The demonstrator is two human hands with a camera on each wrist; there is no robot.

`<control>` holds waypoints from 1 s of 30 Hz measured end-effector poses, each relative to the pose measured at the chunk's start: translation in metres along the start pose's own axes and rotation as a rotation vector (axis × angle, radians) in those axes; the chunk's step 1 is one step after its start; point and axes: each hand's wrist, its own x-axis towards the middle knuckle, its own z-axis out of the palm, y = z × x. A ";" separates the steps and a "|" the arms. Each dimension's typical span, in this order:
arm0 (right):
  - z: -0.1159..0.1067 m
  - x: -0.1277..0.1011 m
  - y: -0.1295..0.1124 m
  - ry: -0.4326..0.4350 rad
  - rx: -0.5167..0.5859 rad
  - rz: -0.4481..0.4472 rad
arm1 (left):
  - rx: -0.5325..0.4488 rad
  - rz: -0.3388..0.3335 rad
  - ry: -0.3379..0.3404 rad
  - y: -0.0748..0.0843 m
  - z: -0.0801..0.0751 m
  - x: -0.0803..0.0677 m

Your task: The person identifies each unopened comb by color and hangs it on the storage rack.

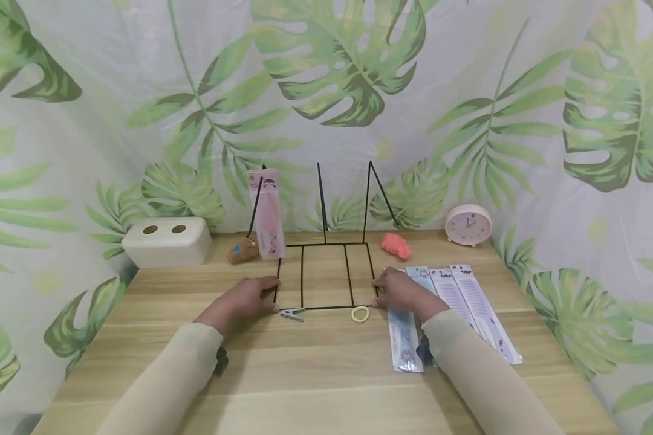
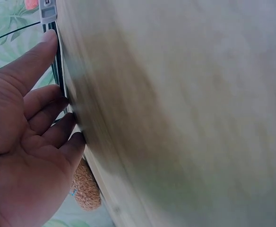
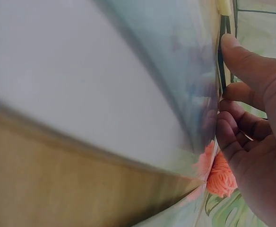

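A black wire rack (image 1: 324, 307) lies on the table with bent uprights rising at its back. My left hand (image 1: 251, 296) holds its left side near the front corner, the thumb (image 2: 47, 38) against the wire. At the opposite side my right hand (image 1: 402, 291) holds the rack, with its thumb (image 3: 232, 45) on the black wire. A grey clip (image 1: 292, 314) and a pale yellow ring (image 1: 360, 314) sit at the front bar. One pink printed packet (image 1: 271, 220) leans upright at the rack's left upright. How firmly the fingers press is hidden.
Left of the rack are a brown fuzzy bundle (image 1: 243, 250) and a white box with two holes (image 1: 165, 241). Coral yarn (image 1: 395, 246), a pink clock (image 1: 468, 225) and several flat printed packets, including a purple one (image 1: 481, 305), lie right. A leaf-print curtain (image 1: 326, 90) hangs behind.
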 end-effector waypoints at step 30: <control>-0.011 -0.034 0.021 0.184 0.108 0.077 | 0.051 -0.022 -0.024 0.005 -0.002 -0.001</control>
